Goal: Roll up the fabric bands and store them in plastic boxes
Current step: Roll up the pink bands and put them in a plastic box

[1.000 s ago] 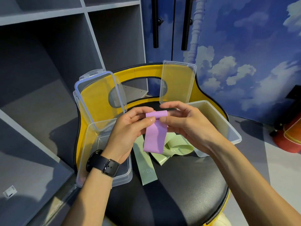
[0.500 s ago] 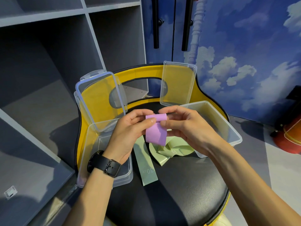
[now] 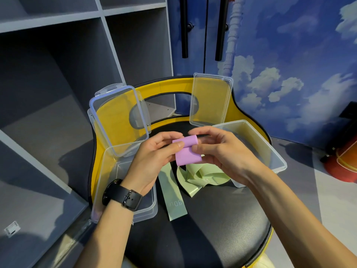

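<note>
At centre frame, above the black chair seat (image 3: pixel 212 219), your left hand (image 3: pixel 152 161) and right hand (image 3: pixel 224 153) both pinch the half-rolled purple band (image 3: pixel 187 151), while the green band (image 3: pixel 201 176) lies loose between the two open clear plastic boxes (image 3: pixel 108 190).

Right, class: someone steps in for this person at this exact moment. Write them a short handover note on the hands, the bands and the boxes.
Left hand and right hand: both pinch the purple band, held above the chair seat.
Purple band: top part rolled, a short tail hangs unrolled.
Green band: loose on the seat, not rolled.
Left box and right box: open on the seat, lids propped behind; no band seen in either.
Left to do: finish the purple roll, box it, roll and box the green band.
</note>
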